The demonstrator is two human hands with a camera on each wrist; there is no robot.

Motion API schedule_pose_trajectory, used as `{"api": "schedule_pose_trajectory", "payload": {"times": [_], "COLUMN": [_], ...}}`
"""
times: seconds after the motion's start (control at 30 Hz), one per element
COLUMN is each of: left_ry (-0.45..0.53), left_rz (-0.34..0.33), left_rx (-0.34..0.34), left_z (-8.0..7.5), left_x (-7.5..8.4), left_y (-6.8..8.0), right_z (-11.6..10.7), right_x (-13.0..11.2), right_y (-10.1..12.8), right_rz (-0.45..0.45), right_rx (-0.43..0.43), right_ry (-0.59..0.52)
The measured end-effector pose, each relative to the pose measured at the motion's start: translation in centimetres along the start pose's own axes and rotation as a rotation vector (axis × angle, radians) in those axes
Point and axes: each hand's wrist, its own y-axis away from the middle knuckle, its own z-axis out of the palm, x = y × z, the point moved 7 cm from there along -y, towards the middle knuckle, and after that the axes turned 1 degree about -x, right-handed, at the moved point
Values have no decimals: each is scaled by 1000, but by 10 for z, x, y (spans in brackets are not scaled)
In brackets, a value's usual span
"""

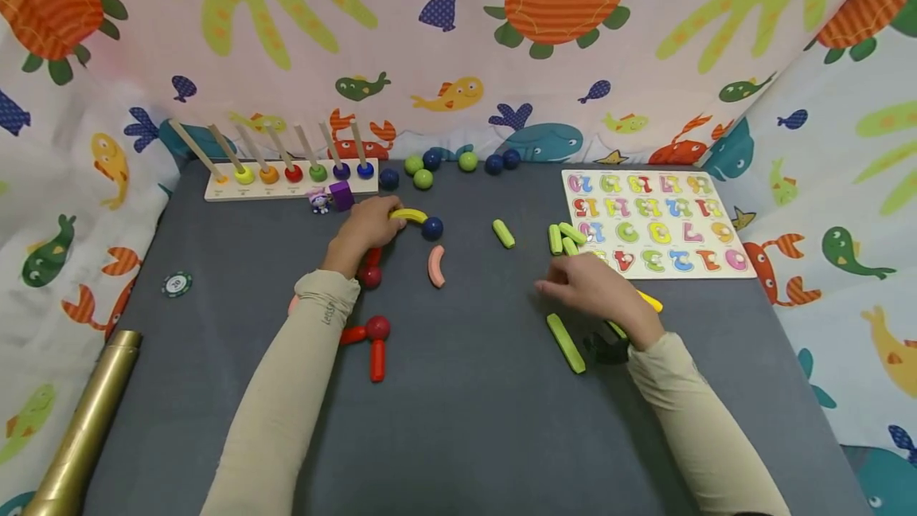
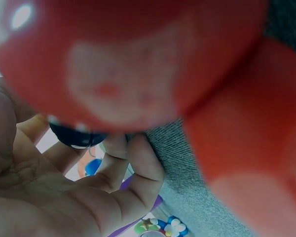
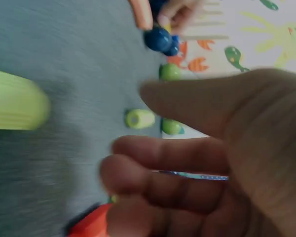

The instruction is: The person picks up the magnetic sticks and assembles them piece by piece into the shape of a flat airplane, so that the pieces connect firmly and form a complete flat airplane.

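My left hand (image 1: 390,217) pinches one end of a yellow curved piece (image 1: 410,215), whose other end meets a dark blue ball (image 1: 432,228). In the left wrist view a blurred red ball (image 2: 123,59) fills the frame above my curled fingers (image 2: 133,173). My right hand (image 1: 555,281) hovers over the grey mat with relaxed fingers and holds nothing. A long green stick (image 1: 566,342) lies just left of its wrist, and a yellow stick (image 1: 650,301) shows behind it. In the right wrist view a short green cylinder (image 3: 139,118) lies beyond my loosely bent fingers (image 3: 163,163).
Red balls and sticks (image 1: 377,328) lie by my left forearm, with a pink curved piece (image 1: 436,266) beside them. Short green sticks (image 1: 566,237) sit by the number puzzle (image 1: 655,221). A ring-peg board (image 1: 286,181), loose balls (image 1: 423,177) and a gold tube (image 1: 86,420) border the mat.
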Motion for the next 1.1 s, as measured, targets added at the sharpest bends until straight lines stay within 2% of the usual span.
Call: {"api": "schedule_pose_trajectory", "payload": {"times": [0.13,0.2,0.27,0.37,0.47,0.6,0.7,0.8,0.9,1.0,1.1], "left_ry": [13,20,22,19,17,30,53,76,86,85,74], "left_rz": [-3,0,4,4,4,-1,-1,3,7,4,3], "left_rx": [-10,-7,-5,-6,-9,-1,1,-7,-10,-1,9], "left_z": [-1,-3,-4,-3,-1,1,5,10,11,7,4], "left_x": [1,1,1,-1,-2,-3,-4,-6,-7,-9,-9], "left_y": [-1,-2,-2,-3,-2,3,5,4,3,4,5], "right_z": [24,32,35,39,47,64,76,93,94,77,65], "right_x": [0,-2,-8,-23,-50,-91,-109,-100,-86,-84,-84], "right_y": [30,33,27,7,-20,-62,-88,-111,-119,-115,-114], "right_rz": [64,69,28,-69,-161,-199,-196,-192,-146,-50,34], "right_rx": [-125,-157,-154,-141,-146,-156,-131,-71,21,78,77], "right_ry": [103,119,84,-82,-294,-530,-602,-559,-407,-276,-250]}}
